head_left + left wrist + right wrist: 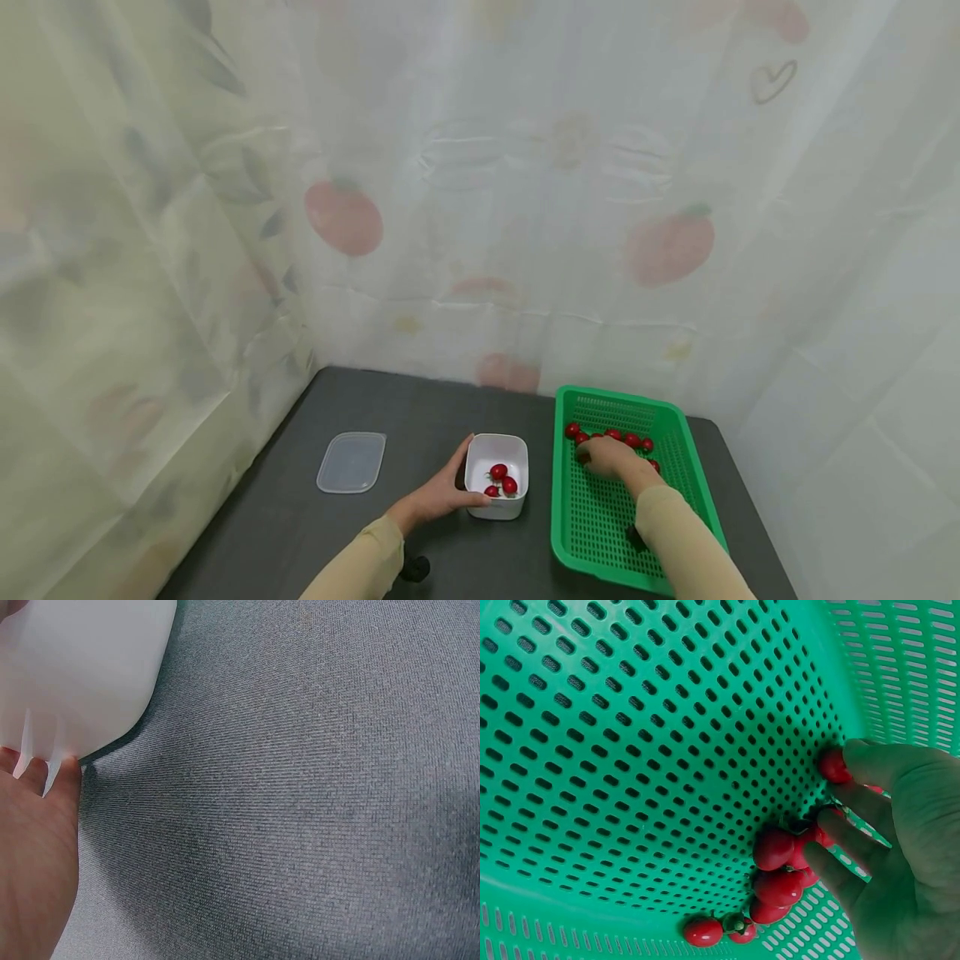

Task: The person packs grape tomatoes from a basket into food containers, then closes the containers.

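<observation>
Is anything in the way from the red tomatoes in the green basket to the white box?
Yes: the green basket's left wall stands between those tomatoes and the white box. Beyond it, nothing visible blocks the way; the box is open on top.

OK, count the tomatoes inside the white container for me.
3 show in the white container: a rear tomato, a right-hand tomato, and a front-left tomato near the left hand. The near wall may hide more.
</observation>
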Available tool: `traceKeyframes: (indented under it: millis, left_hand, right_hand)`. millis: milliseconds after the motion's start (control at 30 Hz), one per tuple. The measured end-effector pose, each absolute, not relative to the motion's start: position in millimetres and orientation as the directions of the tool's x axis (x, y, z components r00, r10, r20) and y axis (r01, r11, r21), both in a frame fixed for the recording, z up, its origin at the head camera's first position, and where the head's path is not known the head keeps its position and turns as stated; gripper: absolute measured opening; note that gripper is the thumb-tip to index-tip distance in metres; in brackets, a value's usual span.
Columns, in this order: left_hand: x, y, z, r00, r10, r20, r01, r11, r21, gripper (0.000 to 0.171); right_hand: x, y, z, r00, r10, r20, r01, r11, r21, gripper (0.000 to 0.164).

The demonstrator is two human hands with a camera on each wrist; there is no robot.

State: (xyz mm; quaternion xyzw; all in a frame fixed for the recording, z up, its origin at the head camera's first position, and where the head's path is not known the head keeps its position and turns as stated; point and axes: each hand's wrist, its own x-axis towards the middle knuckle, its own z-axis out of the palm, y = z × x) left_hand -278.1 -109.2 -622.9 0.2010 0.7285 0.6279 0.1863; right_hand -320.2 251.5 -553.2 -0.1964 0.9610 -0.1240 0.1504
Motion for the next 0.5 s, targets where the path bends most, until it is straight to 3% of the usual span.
traceKeyframes:
  millis: [500]
  left_hand:
    - [-277.2,-109.6,-620.2,-0.847,0.531,-0.008,0.067,0.123,0.99,0.117]
  right_hand:
    - [-314.3,261.2,-553.1,-0.88,-0.429,-0.205,-0.345,0.872,-0.346,0.02]
